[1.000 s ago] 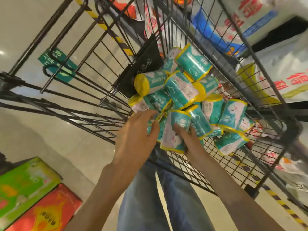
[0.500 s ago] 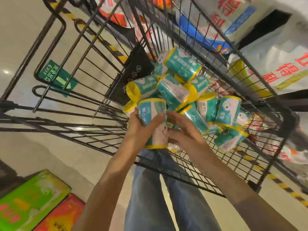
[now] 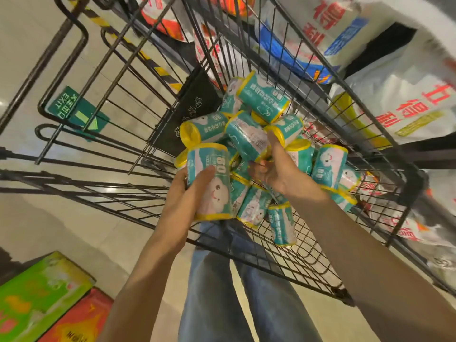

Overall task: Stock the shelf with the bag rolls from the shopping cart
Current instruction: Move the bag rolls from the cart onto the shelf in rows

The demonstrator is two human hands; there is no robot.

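Note:
Several teal bag rolls with yellow ends and a cloud face lie heaped in the black wire shopping cart (image 3: pixel 308 262). My left hand (image 3: pixel 183 191) grips one upright bag roll (image 3: pixel 209 181) at the near side of the heap, thumb across its front. My right hand (image 3: pixel 276 166) reaches into the pile and closes round another roll (image 3: pixel 246 135), its thumb up along that roll's yellow end. A loose roll (image 3: pixel 281 224) lies on the cart floor just below my right wrist. The shelf is not clearly in view.
Large white plastic sacks with red print (image 3: pixel 404 104) stand right of the cart behind its wire side. A green exit sign (image 3: pixel 74 112) is stuck on the floor at left. Green and red boxes (image 3: pixel 42 299) lie at the lower left. My jeans show below the cart.
My left hand has kept its roll and lifted it slightly. My right hand has let go beside it and moved further into the heap onto another roll.

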